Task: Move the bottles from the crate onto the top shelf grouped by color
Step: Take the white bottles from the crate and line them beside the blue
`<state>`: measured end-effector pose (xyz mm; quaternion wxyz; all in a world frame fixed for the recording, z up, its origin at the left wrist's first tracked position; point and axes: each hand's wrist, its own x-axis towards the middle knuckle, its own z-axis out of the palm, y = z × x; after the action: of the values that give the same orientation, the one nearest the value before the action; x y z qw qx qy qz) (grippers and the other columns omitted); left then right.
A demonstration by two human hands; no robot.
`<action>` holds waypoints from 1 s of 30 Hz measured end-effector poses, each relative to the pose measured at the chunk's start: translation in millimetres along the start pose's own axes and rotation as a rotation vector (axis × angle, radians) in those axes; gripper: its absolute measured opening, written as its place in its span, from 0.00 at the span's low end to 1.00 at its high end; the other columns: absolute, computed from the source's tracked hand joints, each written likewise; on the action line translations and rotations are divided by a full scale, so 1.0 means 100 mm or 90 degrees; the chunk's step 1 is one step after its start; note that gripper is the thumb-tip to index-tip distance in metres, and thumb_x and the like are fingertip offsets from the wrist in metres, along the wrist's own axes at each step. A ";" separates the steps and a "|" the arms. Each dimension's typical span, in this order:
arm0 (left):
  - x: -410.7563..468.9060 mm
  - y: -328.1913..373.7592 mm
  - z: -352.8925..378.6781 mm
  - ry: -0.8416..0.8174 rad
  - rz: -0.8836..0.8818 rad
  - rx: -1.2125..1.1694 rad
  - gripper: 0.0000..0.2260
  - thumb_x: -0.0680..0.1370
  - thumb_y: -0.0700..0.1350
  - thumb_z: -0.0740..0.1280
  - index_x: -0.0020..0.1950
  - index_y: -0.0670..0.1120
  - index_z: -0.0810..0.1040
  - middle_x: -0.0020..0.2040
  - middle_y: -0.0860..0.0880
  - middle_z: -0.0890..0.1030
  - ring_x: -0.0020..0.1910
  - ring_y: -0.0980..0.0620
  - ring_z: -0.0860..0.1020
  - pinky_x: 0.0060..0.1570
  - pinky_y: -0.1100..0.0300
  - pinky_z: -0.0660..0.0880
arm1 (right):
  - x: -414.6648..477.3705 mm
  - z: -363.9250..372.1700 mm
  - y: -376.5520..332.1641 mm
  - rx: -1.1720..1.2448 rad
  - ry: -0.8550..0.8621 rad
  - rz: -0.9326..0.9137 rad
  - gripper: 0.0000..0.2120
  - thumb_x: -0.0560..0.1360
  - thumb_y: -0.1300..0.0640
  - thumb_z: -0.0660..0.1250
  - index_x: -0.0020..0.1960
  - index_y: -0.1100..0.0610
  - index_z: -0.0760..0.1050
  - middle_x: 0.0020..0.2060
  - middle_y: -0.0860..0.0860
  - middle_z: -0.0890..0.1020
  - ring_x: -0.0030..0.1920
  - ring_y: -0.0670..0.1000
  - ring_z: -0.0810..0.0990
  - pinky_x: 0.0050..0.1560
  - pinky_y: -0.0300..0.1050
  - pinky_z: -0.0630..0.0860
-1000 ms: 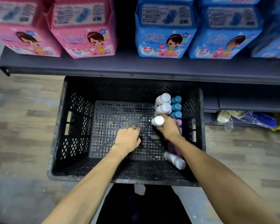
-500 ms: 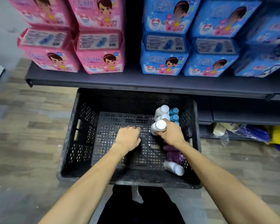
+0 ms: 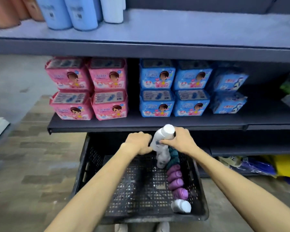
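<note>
Gripping a white bottle (image 3: pixel 163 136) round its middle, a person's right hand (image 3: pixel 179 141) holds it clear above the far end of the black crate (image 3: pixel 84 164). The bottle's long axis is tilted, cap up and leaning right. The left hand (image 3: pixel 137 143) sits curled just beside the bottle's base; whether it holds anything cannot be told. Below, more white bottles (image 3: pixel 162 156), teal bottles (image 3: pixel 173 156) and purple bottles (image 3: pixel 176 180) line the crate's right wall, with one white bottle lying (image 3: pixel 181 205) at the near end. The top shelf (image 3: pixel 191 27) lies well above and beyond the hands, past a middle shelf of pink and blue packs. Blue bottles (image 3: pixel 70 14) and a pale bottle (image 3: pixel 112 9) stand at its left, so the lift likely runs up and slightly left, carried by the right hand.
</note>
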<state>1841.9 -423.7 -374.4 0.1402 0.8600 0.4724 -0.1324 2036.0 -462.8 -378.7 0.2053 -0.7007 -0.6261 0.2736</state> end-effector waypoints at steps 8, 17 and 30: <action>-0.22 0.07 -0.89 0.169 0.031 0.052 0.17 0.77 0.56 0.62 0.61 0.50 0.74 0.56 0.45 0.79 0.54 0.41 0.78 0.44 0.53 0.68 | 0.01 -0.87 -0.61 -0.042 0.072 -0.143 0.16 0.66 0.42 0.79 0.44 0.48 0.77 0.33 0.39 0.76 0.33 0.37 0.73 0.32 0.34 0.67; -0.53 0.07 -1.60 0.370 0.069 0.085 0.11 0.76 0.55 0.61 0.51 0.49 0.74 0.48 0.50 0.80 0.47 0.44 0.78 0.39 0.55 0.68 | -0.03 -1.41 -1.09 -0.063 0.191 -0.217 0.21 0.72 0.37 0.71 0.55 0.52 0.78 0.41 0.41 0.81 0.41 0.43 0.78 0.40 0.37 0.69; -0.98 -0.04 -2.98 0.531 0.102 0.140 0.11 0.76 0.58 0.62 0.51 0.52 0.75 0.47 0.52 0.81 0.50 0.46 0.78 0.40 0.55 0.70 | 0.12 -2.60 -2.31 -0.061 0.271 -0.341 0.19 0.73 0.38 0.70 0.49 0.54 0.79 0.42 0.47 0.84 0.40 0.46 0.82 0.40 0.46 0.78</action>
<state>1815.7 -388.7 -64.0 -0.1450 0.8837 0.4032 0.1881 2026.4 -406.2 -35.3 0.3628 -0.5618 -0.7429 0.0281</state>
